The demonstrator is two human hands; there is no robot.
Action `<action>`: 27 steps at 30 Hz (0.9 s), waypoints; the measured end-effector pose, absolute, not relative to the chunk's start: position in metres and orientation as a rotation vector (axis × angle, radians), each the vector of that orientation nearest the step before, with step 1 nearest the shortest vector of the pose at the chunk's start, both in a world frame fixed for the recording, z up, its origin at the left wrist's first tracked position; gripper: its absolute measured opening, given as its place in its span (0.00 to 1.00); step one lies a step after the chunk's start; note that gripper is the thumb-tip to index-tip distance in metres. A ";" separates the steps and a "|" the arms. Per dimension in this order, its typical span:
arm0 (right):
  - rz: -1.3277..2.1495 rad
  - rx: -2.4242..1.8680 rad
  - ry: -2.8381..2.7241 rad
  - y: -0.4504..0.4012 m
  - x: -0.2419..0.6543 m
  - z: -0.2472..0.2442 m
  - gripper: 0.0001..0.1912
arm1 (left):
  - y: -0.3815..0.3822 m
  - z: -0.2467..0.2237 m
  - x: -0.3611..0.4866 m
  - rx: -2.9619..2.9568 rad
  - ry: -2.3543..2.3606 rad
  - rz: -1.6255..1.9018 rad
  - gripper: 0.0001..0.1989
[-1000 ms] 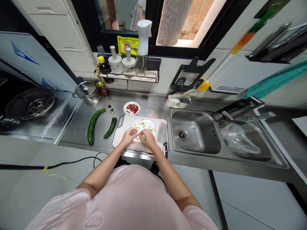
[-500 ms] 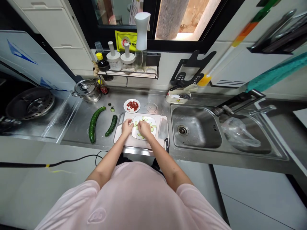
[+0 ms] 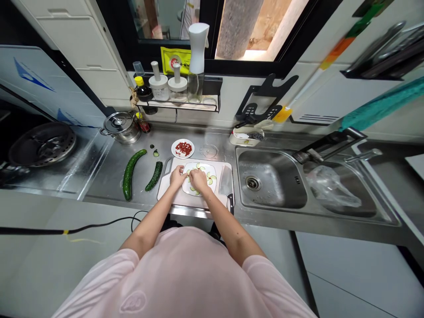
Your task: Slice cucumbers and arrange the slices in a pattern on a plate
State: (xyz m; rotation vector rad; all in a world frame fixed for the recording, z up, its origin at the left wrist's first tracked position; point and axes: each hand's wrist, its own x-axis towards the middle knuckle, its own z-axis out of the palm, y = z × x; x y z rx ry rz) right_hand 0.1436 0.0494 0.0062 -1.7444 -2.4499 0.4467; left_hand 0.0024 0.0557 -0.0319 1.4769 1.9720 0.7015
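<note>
**Hands down on the cucumber plate, fingertips busy at the centre!**

Far left, a round gas burner grate sitting dark in the stove, then a lidded steel pot at the back of the stainless counter. Along the counter, a whole dark-green cucumber, curved and lying on the steel, and just beside it a shorter cucumber piece, with a lone slice beyond. Behind those, a small plate of red goji berries, well clear of the hands.

Now the centre: a white cutting board carrying a white plate dotted with thin cucumber slices. Left hand at the plate's left side, fingertips curled down; right hand right next to it, touching it and pinching in over the plate's middle. Grip hard to call: fingers bunched on the slices, but no telling from here whether either hand is actually holding one, with both hands blocking the view of the plate's centre.

On the board's right edge, a broad cleaver, black handle toward the person. Further right, a steel sink, and a crumpled plastic bag in the second basin, under a tap.
</note>
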 end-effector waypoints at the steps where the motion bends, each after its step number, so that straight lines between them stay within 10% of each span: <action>1: 0.446 -1.747 -2.452 0.050 0.144 0.006 0.13 | 0.056 -0.032 0.003 1.484 1.976 0.692 0.22; 27: 0.476 -1.820 -2.345 0.049 0.149 0.004 0.10 | 0.053 -0.031 0.008 1.545 1.999 0.688 0.23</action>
